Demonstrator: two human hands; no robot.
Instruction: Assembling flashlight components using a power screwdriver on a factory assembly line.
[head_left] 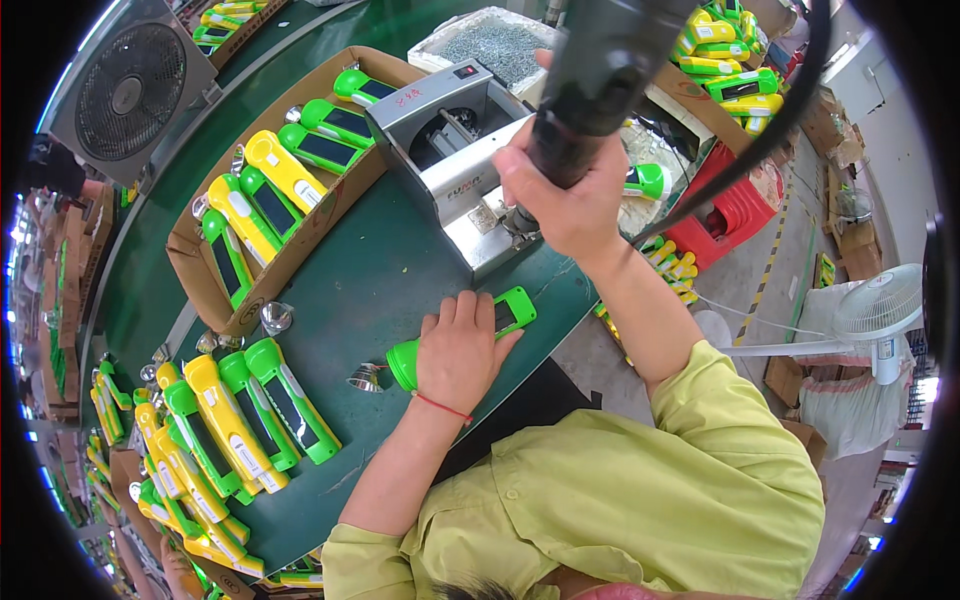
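decent open patch of green tabletop (370, 260) between cardboard box (200, 285) and left hand (460, 345), silver machine (465, 170) walling off the far side, lamps (215, 400) crowding the left, chunky black tool (590, 90) hogging the machine's right end

Torch (403, 365), near edge of the worktop (350, 290): looked smooth, glossy green plastic; its reflector (366, 377) shone like polished metal. Machine (460, 180): satin grey metal. Handheld tool (580, 105): black, smooth, glossy. Carton (325, 215), I saw, was matt brown cardboard; shirt (620, 490), matt cloth.

Machine (462, 160): red handwriting (409, 97) on top, dark printed letters (466, 187) lower down.
Box (345, 196): a small round mark (250, 316) near one corner.
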